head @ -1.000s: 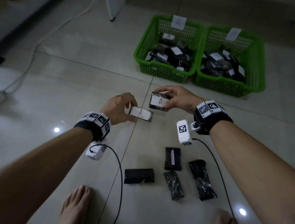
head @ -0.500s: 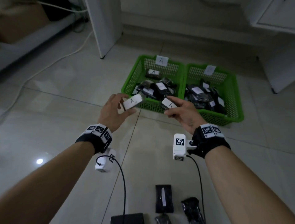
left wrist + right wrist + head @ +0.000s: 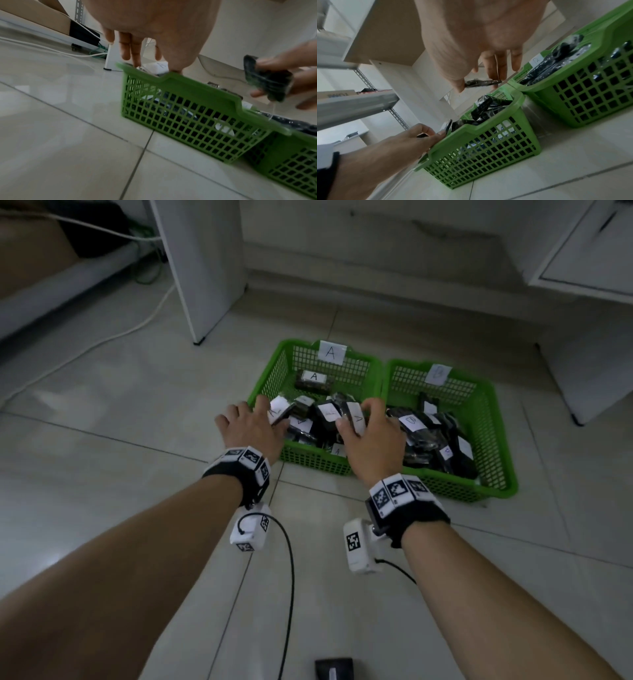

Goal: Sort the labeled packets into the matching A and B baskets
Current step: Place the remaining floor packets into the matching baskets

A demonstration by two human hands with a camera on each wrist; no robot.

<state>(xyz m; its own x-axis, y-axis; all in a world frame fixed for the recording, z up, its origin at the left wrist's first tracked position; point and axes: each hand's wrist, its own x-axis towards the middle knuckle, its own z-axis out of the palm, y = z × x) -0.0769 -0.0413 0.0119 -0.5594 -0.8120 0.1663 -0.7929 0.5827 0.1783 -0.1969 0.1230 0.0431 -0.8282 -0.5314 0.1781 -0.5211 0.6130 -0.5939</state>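
— Where are the two packets?

— Both over the A basket [image 3: 274,378]. The left hand [image 3: 251,428] reaches over its near left corner with a packet [image 3: 279,409] at the fingertips; the white label is blurred, so I cannot read its letter from the head view. The right hand [image 3: 371,436] holds its own packet [image 3: 354,417] above the near right part of the same basket, and that label shows an A, turned sideways.

— How are they gripped?

— The right is plain enough: in the right wrist view the dark packet [image 3: 482,83] is pinched edge-on between thumb and fingertips. The left is harder. In its own wrist view the fingers [image 3: 126,46] hang nearly straight toward the rim, and the packet is mostly hidden behind the palm and the basket wall; it looks held between thumb and fingers, but loosely.

— And the B basket [image 3: 507,419]?

— It stands touching the A basket on the right, full of dark packets; its tag is smeared and hard to make out.

— Anything else?

— One dark packet on the floor [image 3: 334,669], cut off by the bottom edge, between the forearms.
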